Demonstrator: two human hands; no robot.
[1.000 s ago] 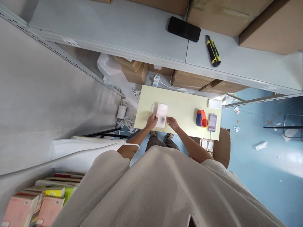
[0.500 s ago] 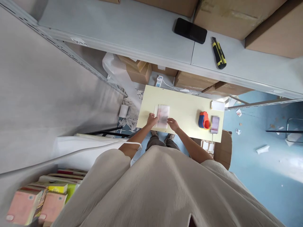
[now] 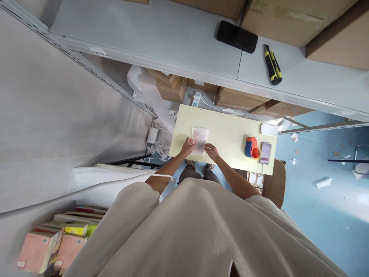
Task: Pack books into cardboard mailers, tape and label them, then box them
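A flat, book-shaped packet (image 3: 201,139) in cloudy translucent wrapping lies on the pale yellow table (image 3: 227,130), with faint pink showing through. My left hand (image 3: 188,146) is at its left edge, fingers curled and closed on the wrapping. On the opposite side, my right hand (image 3: 211,151) pinches the lower right edge between thumb and fingers. A narrow pale strip shows along the packet's upper left side; whether it is a flap of the wrapping, I cannot tell.
A red and blue tape dispenser (image 3: 251,147) stands on the table's right part, beside a blurred-out phone-like item (image 3: 265,153) and a white box (image 3: 269,129). Above the table's far side, a grey shelf (image 3: 144,34) bears a black phone (image 3: 236,36) and a yellow-black utility knife (image 3: 272,65).
The whole view has shifted slightly. My left fingers look a little more curled at the packet's left edge; my right hand keeps its place at the right edge.
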